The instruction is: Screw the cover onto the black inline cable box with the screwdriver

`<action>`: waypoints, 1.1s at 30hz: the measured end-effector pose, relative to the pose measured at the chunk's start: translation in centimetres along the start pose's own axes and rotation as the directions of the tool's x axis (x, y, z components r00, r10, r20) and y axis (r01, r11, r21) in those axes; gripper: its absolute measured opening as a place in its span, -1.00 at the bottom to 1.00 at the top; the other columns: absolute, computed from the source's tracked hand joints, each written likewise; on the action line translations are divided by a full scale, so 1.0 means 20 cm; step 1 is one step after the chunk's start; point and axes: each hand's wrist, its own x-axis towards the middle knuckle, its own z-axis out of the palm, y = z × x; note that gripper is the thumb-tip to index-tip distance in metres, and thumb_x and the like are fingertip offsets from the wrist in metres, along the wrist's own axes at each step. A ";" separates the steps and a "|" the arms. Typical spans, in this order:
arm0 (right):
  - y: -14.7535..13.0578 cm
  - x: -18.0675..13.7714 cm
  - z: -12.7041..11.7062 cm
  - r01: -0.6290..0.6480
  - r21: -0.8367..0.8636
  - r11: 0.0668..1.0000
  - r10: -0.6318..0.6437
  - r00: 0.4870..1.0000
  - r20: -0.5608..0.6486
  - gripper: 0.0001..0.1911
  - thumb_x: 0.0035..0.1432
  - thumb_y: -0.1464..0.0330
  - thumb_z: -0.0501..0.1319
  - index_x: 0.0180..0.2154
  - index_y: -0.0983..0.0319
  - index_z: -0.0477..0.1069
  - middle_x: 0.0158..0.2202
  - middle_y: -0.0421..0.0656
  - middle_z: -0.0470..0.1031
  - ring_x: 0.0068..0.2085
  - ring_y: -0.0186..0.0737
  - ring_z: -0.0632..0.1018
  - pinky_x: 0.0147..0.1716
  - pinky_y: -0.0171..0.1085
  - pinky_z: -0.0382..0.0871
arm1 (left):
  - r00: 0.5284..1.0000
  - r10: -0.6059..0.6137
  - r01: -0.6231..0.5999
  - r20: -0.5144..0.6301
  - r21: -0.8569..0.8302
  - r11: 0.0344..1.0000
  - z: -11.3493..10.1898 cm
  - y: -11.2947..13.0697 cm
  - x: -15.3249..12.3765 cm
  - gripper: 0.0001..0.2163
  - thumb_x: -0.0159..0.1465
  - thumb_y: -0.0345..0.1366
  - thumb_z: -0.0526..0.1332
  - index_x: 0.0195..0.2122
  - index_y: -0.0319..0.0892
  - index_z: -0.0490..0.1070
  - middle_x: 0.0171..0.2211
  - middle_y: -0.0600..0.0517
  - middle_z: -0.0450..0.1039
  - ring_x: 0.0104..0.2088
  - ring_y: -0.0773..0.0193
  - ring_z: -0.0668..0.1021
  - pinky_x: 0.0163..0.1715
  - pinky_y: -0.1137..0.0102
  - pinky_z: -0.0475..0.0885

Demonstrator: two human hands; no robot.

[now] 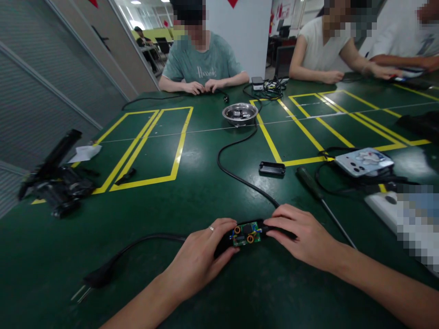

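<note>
1. The left hand (202, 256) is bent round the left end of a small black case (224, 244). Its fingers are on the far side and its thumb on the near side, with about the case's width between them.
2. The right hand (302, 230) has its thumb and fingertips nearly together, pinching what looks like the end of a black cord (236, 178). I can't tell how hard either hand squeezes.
3. Between the hands sits a green board (246, 234) with two copper rings on it, near the front of the table (154, 210).
4. To do this well, I'd say keep the left hand steady, move the right one gently, and don't tug or pinch the tiny wires.
5. The board's long way runs left to right, the right end a bit farther off. Its bumpy side faces up.
6. From the left hand, a plug cord (151, 236) goes to a plug (99, 276), its pins pointing left and toward the near edge.
7. Farther out are a little black tray (272, 173), a screwdriver (321, 197) and a metal bowl (240, 121) with shiny bits inside.
</note>
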 end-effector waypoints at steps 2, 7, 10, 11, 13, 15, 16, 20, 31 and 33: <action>0.00 0.00 0.00 -0.006 -0.002 1.000 0.006 1.000 0.012 -0.77 0.28 0.35 0.18 -0.06 0.21 0.52 -0.18 -0.07 0.50 -0.19 -0.21 0.50 -0.24 -0.17 0.45 | 1.000 -0.003 0.003 -0.004 0.005 1.000 -0.01 0.00 0.00 -0.60 0.35 -0.23 0.17 0.19 -0.04 0.14 0.10 -0.07 0.39 -0.01 0.19 0.56 -0.06 0.28 0.55; 0.00 0.01 0.00 -0.002 -0.002 1.000 0.003 0.999 0.034 -0.76 0.29 0.35 0.17 -0.05 0.20 0.52 -0.18 -0.07 0.50 -0.19 -0.21 0.50 -0.22 -0.18 0.45 | 0.997 0.052 -0.050 -0.060 0.025 0.998 -0.04 -0.02 -0.01 -0.58 0.33 -0.25 0.20 0.19 -0.02 0.18 0.09 -0.04 0.41 0.04 0.20 0.52 0.00 0.29 0.51; 0.01 0.01 0.00 -0.005 -0.016 1.000 0.006 0.999 0.045 -0.76 0.29 0.35 0.17 -0.05 0.20 0.52 -0.18 -0.07 0.50 -0.19 -0.20 0.50 -0.23 -0.18 0.44 | 0.995 0.080 -0.077 -0.061 0.047 0.996 -0.06 -0.03 -0.01 -0.62 0.33 -0.29 0.20 0.16 0.00 0.25 0.10 -0.04 0.39 0.04 0.20 0.51 0.00 0.28 0.50; 0.01 0.01 0.00 -0.003 -0.020 1.000 0.004 0.999 0.047 -0.76 0.29 0.34 0.17 -0.05 0.20 0.52 -0.18 -0.07 0.50 -0.19 -0.20 0.50 -0.24 -0.18 0.44 | 0.995 0.084 -0.081 -0.058 0.053 0.995 -0.06 -0.03 -0.01 -0.63 0.33 -0.29 0.20 0.16 0.00 0.27 0.11 -0.05 0.38 0.04 0.19 0.51 0.00 0.27 0.50; 0.01 0.00 0.00 -0.001 -0.024 1.000 0.003 0.999 0.051 -0.76 0.29 0.34 0.16 -0.05 0.21 0.52 -0.18 -0.07 0.49 -0.19 -0.21 0.49 -0.24 -0.18 0.43 | 0.994 0.095 -0.092 -0.051 0.057 0.994 -0.06 -0.03 -0.01 -0.64 0.33 -0.31 0.20 0.16 -0.02 0.28 0.10 -0.06 0.39 0.04 0.17 0.50 -0.01 0.25 0.49; 0.01 0.00 0.00 -0.013 -0.028 1.000 0.014 0.998 0.055 -0.76 0.30 0.34 0.16 -0.05 0.20 0.52 -0.18 -0.08 0.49 -0.19 -0.21 0.49 -0.23 -0.18 0.43 | 0.993 0.110 -0.107 -0.050 0.051 0.993 -0.06 -0.03 0.00 -0.64 0.33 -0.31 0.19 0.16 -0.03 0.29 0.10 -0.08 0.39 0.04 0.16 0.50 -0.02 0.23 0.49; 0.01 0.00 0.01 -0.016 -0.028 0.999 0.018 0.998 0.057 -0.76 0.30 0.34 0.16 -0.05 0.20 0.52 -0.18 -0.08 0.49 -0.19 -0.22 0.48 -0.23 -0.19 0.42 | 0.992 0.116 -0.114 -0.048 0.046 0.992 -0.06 -0.03 0.00 -0.64 0.33 -0.32 0.19 0.16 -0.03 0.29 0.10 -0.08 0.39 0.03 0.16 0.50 -0.03 0.22 0.48; 0.01 0.00 0.01 -0.008 -0.031 0.999 0.009 0.998 0.058 -0.76 0.30 0.33 0.16 -0.05 0.20 0.51 -0.18 -0.09 0.49 -0.20 -0.23 0.48 -0.25 -0.21 0.42 | 0.992 0.120 -0.119 -0.031 0.033 0.992 -0.06 -0.03 0.00 -0.64 0.34 -0.33 0.19 0.15 -0.05 0.29 0.10 -0.07 0.39 0.01 0.17 0.49 -0.04 0.21 0.46; 0.01 -0.01 0.01 0.007 -0.122 0.992 0.007 0.994 0.109 -0.74 0.32 0.33 0.13 -0.02 0.18 0.50 -0.18 -0.11 0.48 -0.20 -0.22 0.46 -0.26 -0.20 0.41 | 0.995 0.103 -0.103 -0.002 0.027 0.994 -0.07 -0.02 0.01 -0.67 0.34 -0.32 0.20 0.13 -0.04 0.31 0.09 -0.03 0.37 -0.01 0.20 0.46 -0.04 0.24 0.41; 0.01 -0.01 0.01 0.009 -0.129 0.992 0.006 0.993 0.116 -0.73 0.32 0.33 0.13 -0.01 0.18 0.49 -0.18 -0.11 0.47 -0.20 -0.22 0.45 -0.26 -0.20 0.40 | 0.995 0.101 -0.101 0.002 0.026 0.995 -0.07 -0.02 0.01 -0.69 0.34 -0.31 0.20 0.11 -0.04 0.33 0.08 -0.03 0.37 -0.01 0.20 0.46 -0.03 0.25 0.41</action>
